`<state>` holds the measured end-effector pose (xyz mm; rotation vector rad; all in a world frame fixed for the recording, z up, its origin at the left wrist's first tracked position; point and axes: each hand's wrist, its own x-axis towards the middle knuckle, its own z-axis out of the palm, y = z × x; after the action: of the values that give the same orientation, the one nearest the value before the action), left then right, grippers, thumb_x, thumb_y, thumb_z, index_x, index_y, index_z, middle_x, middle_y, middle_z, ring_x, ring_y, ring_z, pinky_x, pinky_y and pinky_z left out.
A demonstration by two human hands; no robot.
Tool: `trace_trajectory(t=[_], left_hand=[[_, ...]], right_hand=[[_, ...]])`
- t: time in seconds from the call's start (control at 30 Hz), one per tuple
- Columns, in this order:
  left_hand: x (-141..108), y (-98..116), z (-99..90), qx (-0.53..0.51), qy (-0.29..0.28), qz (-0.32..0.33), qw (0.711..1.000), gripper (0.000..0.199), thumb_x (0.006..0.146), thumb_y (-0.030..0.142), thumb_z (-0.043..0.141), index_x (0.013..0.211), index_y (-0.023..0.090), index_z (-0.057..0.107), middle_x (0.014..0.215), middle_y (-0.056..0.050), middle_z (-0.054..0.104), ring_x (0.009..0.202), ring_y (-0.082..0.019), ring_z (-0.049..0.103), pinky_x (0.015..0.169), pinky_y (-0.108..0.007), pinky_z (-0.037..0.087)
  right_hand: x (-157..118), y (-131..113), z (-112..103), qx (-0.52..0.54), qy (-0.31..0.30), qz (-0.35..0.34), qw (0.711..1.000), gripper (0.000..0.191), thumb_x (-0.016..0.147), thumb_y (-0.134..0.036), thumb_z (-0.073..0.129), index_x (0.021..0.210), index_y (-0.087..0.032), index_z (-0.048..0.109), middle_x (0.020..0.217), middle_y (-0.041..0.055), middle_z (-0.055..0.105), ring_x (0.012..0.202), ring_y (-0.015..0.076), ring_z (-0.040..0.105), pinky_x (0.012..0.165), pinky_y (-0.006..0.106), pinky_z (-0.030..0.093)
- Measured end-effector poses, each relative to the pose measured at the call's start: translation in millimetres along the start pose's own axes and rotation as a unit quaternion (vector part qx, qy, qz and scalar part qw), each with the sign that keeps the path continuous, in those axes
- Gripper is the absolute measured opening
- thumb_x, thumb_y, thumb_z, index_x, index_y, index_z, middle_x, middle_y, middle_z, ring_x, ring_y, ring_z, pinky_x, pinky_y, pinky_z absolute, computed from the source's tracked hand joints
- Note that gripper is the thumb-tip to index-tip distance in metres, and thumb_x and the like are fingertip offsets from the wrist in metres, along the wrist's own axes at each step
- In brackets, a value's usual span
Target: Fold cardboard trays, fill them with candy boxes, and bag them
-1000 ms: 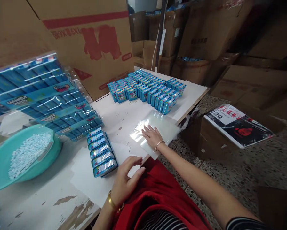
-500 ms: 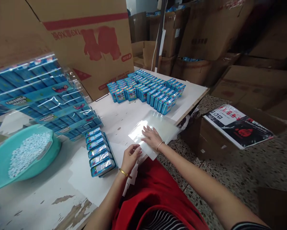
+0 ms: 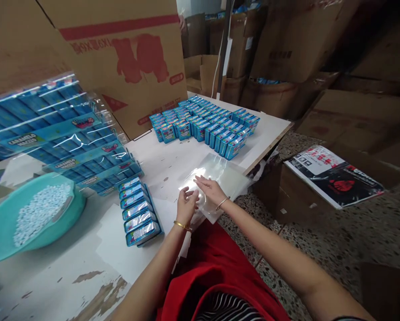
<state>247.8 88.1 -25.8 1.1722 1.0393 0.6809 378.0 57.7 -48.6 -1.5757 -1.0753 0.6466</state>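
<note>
Right hand [image 3: 213, 191] has straight fingers; left hand [image 3: 187, 207] curls, its grip unclear. I probably separate plastic [image 3: 233, 177]; next needs one edge.

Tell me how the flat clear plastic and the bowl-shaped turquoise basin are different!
The flat clear plastic is see-through, but the bowl-shaped turquoise basin is solidly coloured.
The plastic lies flat, while the basin has raised, curved sides.
The plastic has the right hand over it, while the basin holds a heap of small white pieces.
Both seem to rest on the white-topped table.
</note>
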Motion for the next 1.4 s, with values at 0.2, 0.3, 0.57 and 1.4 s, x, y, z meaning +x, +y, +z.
trace_trajectory(t=[0.2, 0.3, 0.57, 1.4], left_hand=[[5.5, -4.0, -8.1, 0.013, 0.03, 0.013, 0.999, 0.028, 0.069, 0.041, 0.064, 0.062, 0.016, 0.052, 0.06, 0.0, 0.058, 0.055, -0.011, 0.056, 0.053, -0.022, 0.045], [2.1, -2.0, -6.6, 0.001, 0.026, 0.014, 1.0, 0.025, 0.07, 0.04, 0.063, 0.071, 0.016, 0.055, 0.069, -0.003, 0.064, 0.061, -0.014, 0.06, 0.056, -0.025, 0.048], [-3.5, 22.5, 14.6, -0.024, -0.066, 0.123, 0.99, 0.03, 0.068, 0.038, 0.071, 0.064, 0.014, 0.052, 0.105, -0.008, 0.064, 0.081, -0.015, 0.062, 0.068, -0.026, 0.053], [-36.9, -4.3, -18.0, 0.155, 0.064, 0.318, 0.933, 0.01, 0.084, 0.027, 0.049, 0.084, 0.018, 0.054, 0.089, -0.006, 0.057, 0.086, -0.017, 0.057, 0.081, -0.032, 0.047]], right_hand=[[-6.7, -20.7, -7.8, 0.127, 0.109, 0.037, 0.985, 0.045, 0.081, -0.055, 0.052, 0.091, -0.017, 0.073, 0.1, 0.008, 0.072, 0.102, 0.0241, 0.063, 0.098, 0.042, 0.042], [-15.4, -27.0, -7.2, 0.097, 0.067, 0.03, 0.993, 0.045, 0.076, -0.053, 0.058, 0.101, -0.017, 0.07, 0.105, 0.0085, 0.07, 0.103, 0.0239, 0.061, 0.096, 0.04, 0.044], [-60.9, -53.6, 3.0, 0.048, 0.026, -0.027, 0.998, 0.07, 0.078, -0.025, 0.049, 0.145, -0.02, 0.029, 0.14, 0.0058, 0.047, 0.127, 0.0228, 0.045, 0.105, 0.04, 0.038], [-30.8, -49.1, 14.6, -0.489, -0.029, -0.055, 0.87, 0.03, 0.093, -0.021, 0.041, 0.115, -0.025, 0.061, 0.091, 0.0059, 0.059, 0.081, 0.0173, 0.052, 0.067, 0.026, 0.035]])
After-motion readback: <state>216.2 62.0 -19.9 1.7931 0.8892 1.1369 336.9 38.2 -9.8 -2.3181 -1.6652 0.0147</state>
